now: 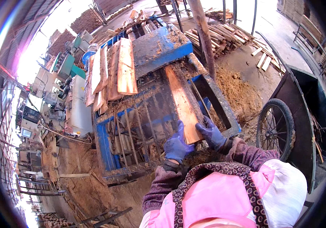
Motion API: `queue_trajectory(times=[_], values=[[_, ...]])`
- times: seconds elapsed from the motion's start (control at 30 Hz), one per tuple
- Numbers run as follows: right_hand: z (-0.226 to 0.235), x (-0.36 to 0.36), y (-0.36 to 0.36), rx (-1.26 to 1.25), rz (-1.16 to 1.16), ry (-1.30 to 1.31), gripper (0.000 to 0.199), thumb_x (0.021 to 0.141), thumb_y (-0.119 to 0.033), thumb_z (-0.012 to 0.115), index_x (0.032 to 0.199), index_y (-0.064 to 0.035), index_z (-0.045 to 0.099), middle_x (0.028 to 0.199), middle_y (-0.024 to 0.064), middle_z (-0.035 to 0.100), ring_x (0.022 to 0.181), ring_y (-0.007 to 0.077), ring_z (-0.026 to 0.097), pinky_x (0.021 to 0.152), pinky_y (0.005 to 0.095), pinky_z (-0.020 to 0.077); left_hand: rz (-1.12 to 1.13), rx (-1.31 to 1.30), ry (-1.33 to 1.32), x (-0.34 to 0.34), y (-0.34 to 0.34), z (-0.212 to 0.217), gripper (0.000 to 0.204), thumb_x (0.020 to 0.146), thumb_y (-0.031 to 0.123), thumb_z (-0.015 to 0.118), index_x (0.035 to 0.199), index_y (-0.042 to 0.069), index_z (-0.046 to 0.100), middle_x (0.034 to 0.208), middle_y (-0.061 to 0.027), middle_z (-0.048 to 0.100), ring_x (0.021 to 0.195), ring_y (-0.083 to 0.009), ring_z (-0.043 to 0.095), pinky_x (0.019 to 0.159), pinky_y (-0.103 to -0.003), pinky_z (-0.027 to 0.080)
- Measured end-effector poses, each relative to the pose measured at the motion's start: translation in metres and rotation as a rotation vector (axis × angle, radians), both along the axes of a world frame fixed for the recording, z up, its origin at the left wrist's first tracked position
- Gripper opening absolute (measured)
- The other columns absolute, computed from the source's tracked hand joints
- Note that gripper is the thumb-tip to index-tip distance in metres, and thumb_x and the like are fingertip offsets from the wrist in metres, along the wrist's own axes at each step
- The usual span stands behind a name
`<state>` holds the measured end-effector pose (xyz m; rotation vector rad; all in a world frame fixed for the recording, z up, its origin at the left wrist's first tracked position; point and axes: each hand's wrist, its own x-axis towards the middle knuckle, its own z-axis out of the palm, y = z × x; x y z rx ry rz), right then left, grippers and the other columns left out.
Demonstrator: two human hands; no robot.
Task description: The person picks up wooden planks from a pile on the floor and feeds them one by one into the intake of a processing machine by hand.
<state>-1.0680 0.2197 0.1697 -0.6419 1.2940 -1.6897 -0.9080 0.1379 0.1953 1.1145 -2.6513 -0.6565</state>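
Note:
A long, pale wooden board (183,100) lies lengthwise over the blue-framed machine (109,150), its far end at the edge of the machine's raised blue housing (153,47). My left hand (176,143), in a blue-purple glove, grips the near end from the left side. On the opposite edge, my gloved right hand (211,133) holds the same end, thumb over the top. The fingers underneath are partly hidden by the board. Several rough boards (125,68) are piled on the machine to the left of the housing.
To the right stands a dark cart with a spoked wheel (275,129). Sawdust (239,85) is heaped beside the machine, near a wooden post (202,36). Loose planks (227,38) lie behind it. Machinery (64,68) and a light-coloured cabinet (80,108) stand on the left.

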Motion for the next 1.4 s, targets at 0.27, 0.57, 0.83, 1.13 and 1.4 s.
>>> queue_trajectory(times=[0.27,0.57,0.83,1.13,1.4], values=[[-0.037,-0.036,-0.021,0.065,-0.085,1.311,0.054,0.082,-0.026,0.061,0.132,-0.0081,0.05,0.136,0.0239,0.046,0.128,0.0401,0.043,0.106,0.0431,0.0358,0.09,-0.017,-0.402,-0.045,-0.007,-0.014,0.104,0.073,0.042,0.071,0.152,0.019,0.007,0.087,-0.0233,0.068,0.073,-0.0381,0.067,0.063,-0.047,0.052],[-0.053,-0.079,-0.129,0.188,-0.067,1.525,0.055,0.08,-0.029,0.059,0.132,-0.0156,0.049,0.136,0.0176,0.048,0.126,0.0356,0.045,0.106,0.0421,0.0346,0.265,0.403,0.197,-0.037,-0.145,-0.042,0.063,0.081,0.051,0.068,0.127,0.011,0.054,0.096,-0.0135,0.068,0.076,-0.0212,0.064,0.062,-0.036,0.05],[-0.025,-0.067,-0.137,0.284,-0.181,1.454,0.063,0.086,-0.046,0.055,0.134,-0.0062,0.046,0.138,0.0218,0.045,0.129,0.0403,0.04,0.106,0.0457,0.0348,0.545,1.059,1.025,0.003,-0.27,0.029,0.077,0.085,0.061,0.057,0.134,0.003,0.043,0.132,-0.017,0.053,0.117,-0.0308,0.056,0.094,-0.042,0.046],[0.048,0.03,-0.152,-0.044,0.156,-0.208,0.047,0.093,-0.024,0.061,0.131,-0.0024,0.047,0.106,0.0074,0.062,0.094,0.0128,0.058,0.082,0.028,0.0501,0.014,-0.579,0.114,0.043,-0.13,0.031,0.08,0.069,0.022,0.073,0.142,0.013,0.042,0.142,-0.0274,0.039,0.083,-0.0343,0.065,0.07,-0.039,0.053],[-0.023,0.116,-0.062,-0.02,0.045,-0.314,0.04,0.093,-0.013,0.059,0.131,-0.0039,0.047,0.11,0.006,0.062,0.094,0.0159,0.059,0.081,0.0296,0.0512,-0.042,-0.416,0.187,0.105,0.014,-0.019,0.067,0.073,0.03,0.069,0.136,0.013,0.051,0.142,-0.0274,0.039,0.067,-0.0338,0.065,0.055,-0.043,0.052]])
